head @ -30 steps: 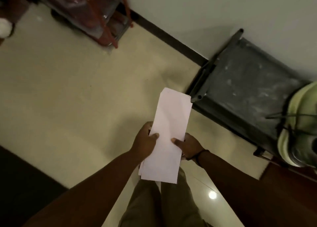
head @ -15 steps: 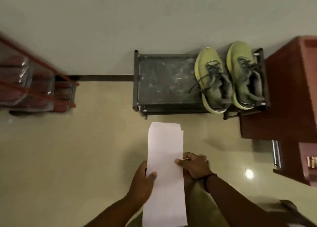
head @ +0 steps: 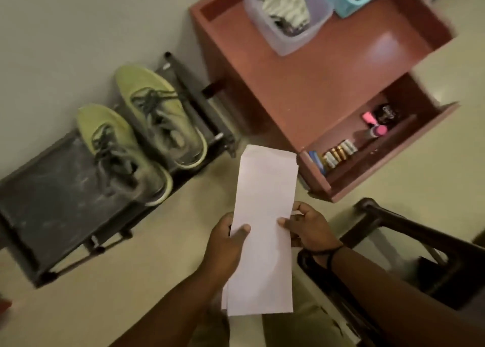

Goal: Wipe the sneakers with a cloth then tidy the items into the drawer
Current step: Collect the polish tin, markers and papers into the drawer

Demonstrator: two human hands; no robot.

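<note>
- Desk (head: pixel 315 84), red-brown, stands ahead and to your right. Its drawer (head: pixel 378 149) is pulled open toward you, with small bottles and tubes already inside. Two plastic tubs sit on the desk top.
- Shoe rack (head: pixel 60 189), dark and low, stands against the wall ahead and to your left, just beside the desk.
- Sneakers (head: pixel 141 134), yellow-green pair, rest side by side on the rack. Toes point at the wall, heels toward you, and the long axes run away from you, up and left. They are well apart from both hands; your left hand is the nearer one.
- Cloth (head: pixel 265 226): a pale, flat, folded strip that looks more like paper. You hold it upright between both hands, long axis pointing ahead, its top end near the drawer corner.
- Left hand (head: pixel 225 244): fingers curled behind the strip, thumb pressed on its front edge.
- Right hand (head: pixel 307 228): thumb and fingers pinch the opposite edge.
- Judgement: wiping not begun; the reach goes up and left.
</note>
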